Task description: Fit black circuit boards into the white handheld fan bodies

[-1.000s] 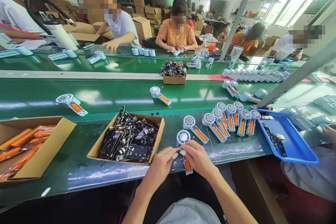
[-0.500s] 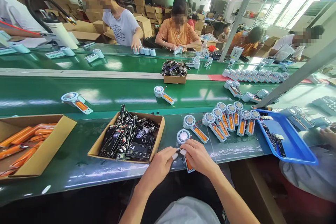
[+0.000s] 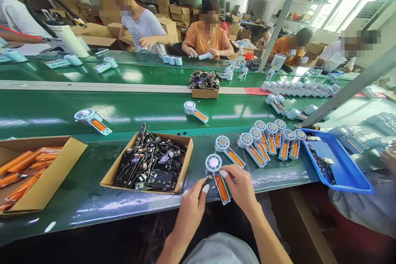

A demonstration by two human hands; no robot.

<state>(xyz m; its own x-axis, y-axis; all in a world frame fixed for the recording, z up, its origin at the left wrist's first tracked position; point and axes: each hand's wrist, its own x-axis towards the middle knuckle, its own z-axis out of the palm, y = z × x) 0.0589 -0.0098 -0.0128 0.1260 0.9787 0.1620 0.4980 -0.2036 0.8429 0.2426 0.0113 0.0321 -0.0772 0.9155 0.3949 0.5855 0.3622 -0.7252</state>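
In front of me a light-blue handheld fan (image 3: 213,162) lies with its handle open toward me, an orange battery (image 3: 222,188) inside it. My left hand (image 3: 194,198), left of the handle, is closed in a pinch on a small black circuit board (image 3: 207,181). On the other side, my right hand (image 3: 238,183) is closed with thumb and fingertips at the upper handle, just below the round head. Whether a thin wire is also between those fingertips I cannot make out. White covers show on some of my fingertips.
A carton of black circuit boards (image 3: 182,175) stands left of my hands, and a carton of orange batteries (image 3: 63,169) farther left. Several fans (image 3: 255,148) lie to the right, before a blue tray (image 3: 349,169). More fans lie on the green belt (image 3: 148,111); people work across it.
My hands have moved apart, the left one lower with the board and the right one to the handle's right side. The fan's handle and battery are now uncovered. Fans on the belt shifted slightly right.
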